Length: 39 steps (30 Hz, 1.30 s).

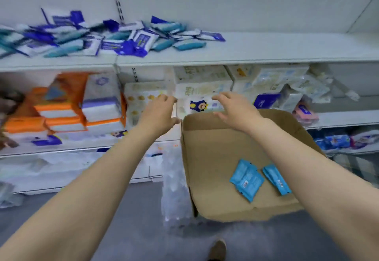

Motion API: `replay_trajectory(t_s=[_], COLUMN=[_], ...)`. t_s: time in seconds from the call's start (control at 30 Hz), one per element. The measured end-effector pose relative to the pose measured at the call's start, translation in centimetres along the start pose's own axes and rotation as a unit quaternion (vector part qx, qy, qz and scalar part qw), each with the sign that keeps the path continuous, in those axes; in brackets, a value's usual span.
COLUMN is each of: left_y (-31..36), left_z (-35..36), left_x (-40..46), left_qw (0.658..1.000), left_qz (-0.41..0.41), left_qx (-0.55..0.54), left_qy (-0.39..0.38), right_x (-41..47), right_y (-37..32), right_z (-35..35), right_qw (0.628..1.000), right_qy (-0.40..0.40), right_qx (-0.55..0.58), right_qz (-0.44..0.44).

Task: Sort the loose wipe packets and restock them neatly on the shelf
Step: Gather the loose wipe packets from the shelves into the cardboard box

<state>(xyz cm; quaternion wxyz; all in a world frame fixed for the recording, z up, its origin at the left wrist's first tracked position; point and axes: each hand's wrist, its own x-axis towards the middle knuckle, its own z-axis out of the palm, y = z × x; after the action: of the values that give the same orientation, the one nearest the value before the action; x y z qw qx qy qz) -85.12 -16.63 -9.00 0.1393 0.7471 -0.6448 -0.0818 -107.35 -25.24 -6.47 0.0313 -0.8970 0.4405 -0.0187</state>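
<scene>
The wipe packets [106, 37] lie in a loose heap on the upper shelf [266, 49], with two teal packets [260, 178] left in the cardboard box [215, 158]. They look light, soft and slick — I'd pinch each by its flat sides, not the sealed ends. My left hand [160, 113] and right hand [233, 109] reach forward, apart, fingers relaxed — holding nothing.

- Both hands reached forward, empty, fingers loosely spread: the left hand [162, 111] beside the cardboard box [213, 145], the right hand [235, 108] above its far wall.
- Two teal packets [247, 179] lay inside the box.
- Loose wipe packets [114, 37] were heaped on the upper shelf [266, 49].
</scene>
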Motion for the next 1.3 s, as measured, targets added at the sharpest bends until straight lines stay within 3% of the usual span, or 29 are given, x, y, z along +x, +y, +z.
replay_trajectory(t_s=[0.33, 0.6, 0.97, 1.3], left_y=[-13.8, -23.8, -42.7, -62.7], left_z=[-17.6, -23.8, -28.5, -32.8], left_x=[-14.3, -19.5, -13.7, -4.7], left_qw=[0.989, 0.976, 0.960, 0.952], left_qz=[-0.026, -0.086, -0.167, -0.239], left_qx=[0.078, 0.085, 0.098, 0.068], left_qy=[0.126, 0.182, 0.199, 0.179], right_x=[-0.4, 4.5, 23.9, 45.0], right_y=[-21.6, -34.7, -50.2, -64.7], right_z=[-8.1, -9.8, -8.1, -5.9], right_qw=[0.980, 0.963, 0.939, 0.936], right_qy=[0.128, 0.131, 0.127, 0.043], right_qx=[0.043, 0.048, 0.078, 0.092], right_qz=[-0.145, -0.231, -0.310, -0.336])
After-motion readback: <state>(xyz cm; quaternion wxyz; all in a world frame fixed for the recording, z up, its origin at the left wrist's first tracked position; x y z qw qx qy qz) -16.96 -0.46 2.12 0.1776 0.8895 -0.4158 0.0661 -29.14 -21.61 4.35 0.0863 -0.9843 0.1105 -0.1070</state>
